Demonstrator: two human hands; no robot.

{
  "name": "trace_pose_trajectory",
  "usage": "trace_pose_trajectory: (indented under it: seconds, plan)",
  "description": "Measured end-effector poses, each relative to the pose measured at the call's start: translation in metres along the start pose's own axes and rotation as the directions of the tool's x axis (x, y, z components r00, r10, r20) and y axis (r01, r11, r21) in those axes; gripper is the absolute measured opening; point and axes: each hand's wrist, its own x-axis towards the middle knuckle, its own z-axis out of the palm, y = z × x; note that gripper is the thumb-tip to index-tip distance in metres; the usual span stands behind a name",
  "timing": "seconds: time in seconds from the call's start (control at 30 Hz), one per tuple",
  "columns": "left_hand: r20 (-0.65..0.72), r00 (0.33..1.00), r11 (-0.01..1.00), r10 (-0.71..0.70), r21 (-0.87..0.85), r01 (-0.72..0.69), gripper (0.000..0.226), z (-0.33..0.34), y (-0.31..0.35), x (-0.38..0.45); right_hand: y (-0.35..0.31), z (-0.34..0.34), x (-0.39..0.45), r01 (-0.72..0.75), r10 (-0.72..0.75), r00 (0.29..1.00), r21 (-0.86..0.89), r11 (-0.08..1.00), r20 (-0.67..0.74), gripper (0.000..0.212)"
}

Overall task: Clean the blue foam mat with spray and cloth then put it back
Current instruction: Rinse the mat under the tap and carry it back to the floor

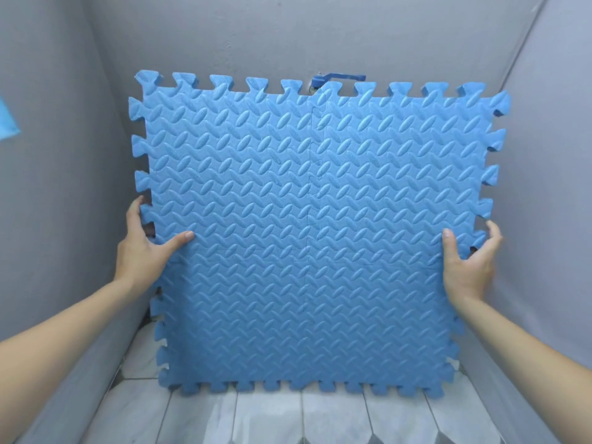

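A large blue foam mat (307,232), made of interlocking tiles with a raised leaf pattern and jigsaw edges, stands upright in front of me and fills most of the view. My left hand (144,248) grips its left edge, thumb on the front face and fingers behind. On the right edge my right hand (467,264) holds it the same way. The mat's lower edge hangs close to the tiled floor; whether it touches I cannot tell. No spray bottle is in view.
Grey walls (64,155) close in on the left, back and right, forming a narrow stall. A blue tap handle (339,79) pokes out above the mat's top edge. A blue cloth-like piece (8,120) shows at the far left. White floor tiles (256,418) lie below.
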Motion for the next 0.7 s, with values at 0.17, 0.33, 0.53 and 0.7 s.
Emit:
trace_pose_trajectory:
  seconds: [0.17, 0.33, 0.53, 0.7]
  plan:
    - [0.067, 0.995, 0.988, 0.072, 0.132, -0.080, 0.110, 0.008, -0.011, 0.009, 0.016, 0.015, -0.004, -0.002, 0.003, 1.000, -0.037, 0.999, 0.028, 0.075]
    - [0.186, 0.982, 0.931, 0.027, 0.353, -0.092, 0.142, 0.014, -0.022, 0.007, 0.027, 0.021, -0.004, 0.026, -0.024, 0.999, -0.045, 0.999, 0.037, 0.080]
    - [0.179, 0.978, 0.929, 0.103, 0.335, -0.159, 0.144, 0.016, -0.027, 0.013, 0.025, 0.016, 0.001, 0.038, -0.039, 0.999, -0.043, 0.998, -0.029, 0.074]
    - [0.138, 0.990, 0.941, 0.029, 0.330, -0.074, 0.143, -0.007, 0.004, -0.003, 0.003, -0.008, 0.003, 0.014, -0.016, 0.999, -0.045, 0.999, -0.028, 0.075]
